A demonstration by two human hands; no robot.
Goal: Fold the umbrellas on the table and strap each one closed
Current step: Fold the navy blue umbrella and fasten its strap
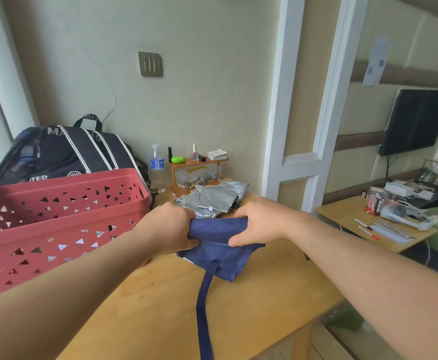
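We grip the blue umbrella (219, 242) with the left hand (169, 227) and right hand (258, 223), fingers curled into its canopy, above the worktop (251, 307) centre; fabric is soft, light, likely slippery; its strap (205, 307) hangs loose; hold the bundled folds.

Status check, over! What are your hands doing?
Both hands, left and right, grip blue umbrella. Strap dangling, unfastened. Silver umbrella waiting behind.

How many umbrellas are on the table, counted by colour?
Blue umbrella, held by left hand and right hand: 1
Silver umbrella: 1
Total: 2
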